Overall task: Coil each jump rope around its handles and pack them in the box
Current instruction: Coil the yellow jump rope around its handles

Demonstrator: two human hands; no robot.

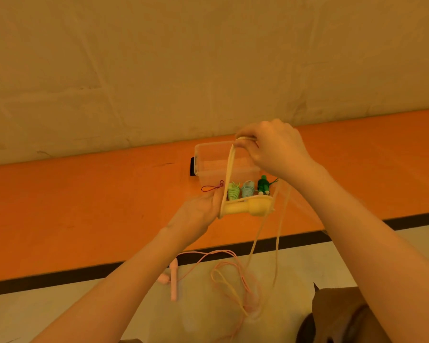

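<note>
Over smooth orange table (84, 206), left hand (201, 211) grips yellow handles (245, 206), right hand (273, 147) pinches thin cord (229, 167)

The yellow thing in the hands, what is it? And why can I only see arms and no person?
The camera sits on the person's head and looks down, so you see only their arms. The left hand holds the handles of a yellow jump rope. The right hand pinches its cord and lifts it up, to wind it round the handles. Behind, on the orange table, stands a clear box. Three small bundles, light green, pale blue and dark green, show at its near side. A pink jump rope lies loose on the white floor below.
</note>
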